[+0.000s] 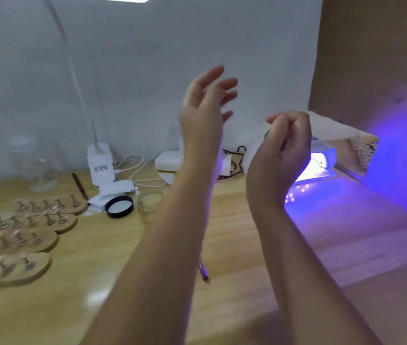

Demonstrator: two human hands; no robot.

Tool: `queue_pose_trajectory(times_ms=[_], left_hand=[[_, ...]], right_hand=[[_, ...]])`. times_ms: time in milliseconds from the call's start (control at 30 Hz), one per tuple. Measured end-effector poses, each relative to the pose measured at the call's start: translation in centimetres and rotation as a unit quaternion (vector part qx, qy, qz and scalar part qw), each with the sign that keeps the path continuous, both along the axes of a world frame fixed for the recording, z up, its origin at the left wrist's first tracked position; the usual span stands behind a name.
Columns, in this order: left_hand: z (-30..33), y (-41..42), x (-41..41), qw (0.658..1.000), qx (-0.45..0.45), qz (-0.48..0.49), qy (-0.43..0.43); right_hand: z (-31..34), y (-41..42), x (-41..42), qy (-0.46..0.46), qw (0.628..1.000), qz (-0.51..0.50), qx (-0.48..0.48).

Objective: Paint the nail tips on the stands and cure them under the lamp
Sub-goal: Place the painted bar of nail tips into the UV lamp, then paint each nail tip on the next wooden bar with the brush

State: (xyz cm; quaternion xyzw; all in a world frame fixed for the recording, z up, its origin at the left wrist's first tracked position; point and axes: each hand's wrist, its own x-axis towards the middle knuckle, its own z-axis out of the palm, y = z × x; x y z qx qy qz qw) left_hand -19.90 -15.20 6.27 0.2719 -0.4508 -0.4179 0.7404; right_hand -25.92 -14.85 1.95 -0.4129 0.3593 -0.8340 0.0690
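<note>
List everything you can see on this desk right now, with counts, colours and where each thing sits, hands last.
Stands with nail tips: four, wooden, left side of the table.
Black lid: one, middle back.
Small jar: one, clear, right of the lid.
Desk lamp: one, white, at the back.
Glass: one, clear, back left.
Curing lamp: one, white, glowing violet, right.
Brush: one, mid-table.
Table: one, wooden.
Left hand: raised, fingers spread.
Right hand: raised, fingers curled.

Both arms are raised over the table — the left hand with fingers spread, the right hand curled, holding nothing visible. Behind it the curing lamp glows violet — four wooden stands lie far left.
</note>
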Motion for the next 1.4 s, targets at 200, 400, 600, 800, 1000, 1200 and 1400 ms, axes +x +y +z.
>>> queue_pose_trajectory(times_ms=[200,400,600,800,1000,1200,1400], left_hand=[[0.5,5.2,11.7,0.946,-0.045,0.126,-0.297],[-2.5,11.0,23.2,0.872,0.05,0.266,-0.408],[-3.8,13.9,31.2,0.704,0.368,0.186,-0.579],[-6.2,13.8,32.1,0.546,0.505,0.051,-0.666],[-7.7,13.1,33.4,0.624,0.473,0.083,-0.617],[-7.9,13.0,32.9,0.624,0.469,0.045,-0.623],[-7.8,12.6,29.3,0.603,0.381,0.01,-0.701]], right_hand=[[-0.7,0.4,3.0,0.149,0.981,0.07,0.102],[-2.5,0.8,5.4,0.436,0.858,0.043,0.267],[-4.3,0.1,5.5,0.586,0.655,0.089,0.468],[-3.4,1.4,6.0,0.63,0.522,0.134,0.559],[-3.0,1.8,6.3,0.642,0.517,0.159,0.543],[-2.6,1.0,4.4,0.487,0.649,0.276,0.516],[-2.4,0.0,2.8,0.072,0.753,0.514,0.405]])
